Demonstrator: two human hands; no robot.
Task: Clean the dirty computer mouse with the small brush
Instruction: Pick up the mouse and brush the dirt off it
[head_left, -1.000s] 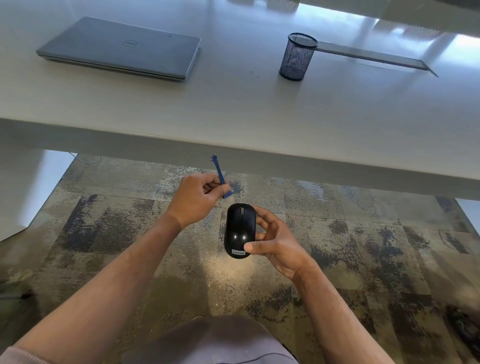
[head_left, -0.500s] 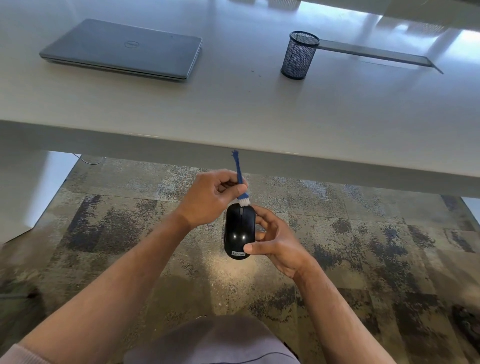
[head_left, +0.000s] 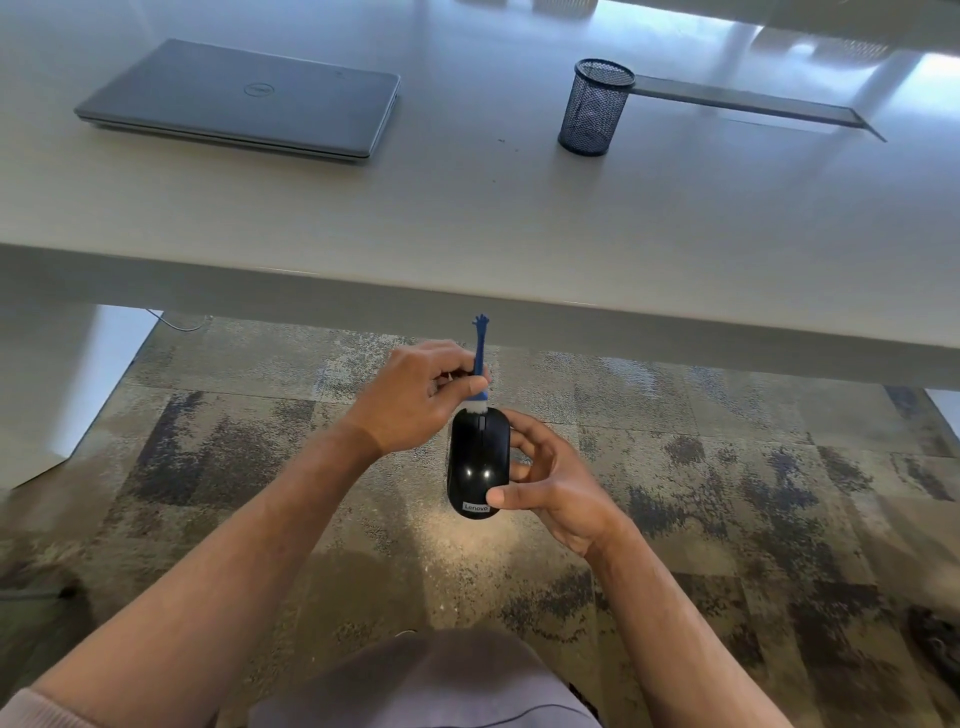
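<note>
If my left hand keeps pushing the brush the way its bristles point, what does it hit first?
The mouse. The left hand pinches the brush with the white bristles pointing down and toward you, right at the mouse's front edge by the scroll wheel. They look to be touching it already, though depth is hard to judge.

Black mouse (head_left: 477, 462), blue white-bristled brush (head_left: 479, 358), grey laptop (head_left: 244, 98), mottled brown-and-dark carpet (head_left: 727, 467).

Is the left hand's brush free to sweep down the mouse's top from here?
Probably yes. The left hand holds the brush with bristles at the mouse front edge; the right hand grips only the side and rear, leaving the top bare.
</note>
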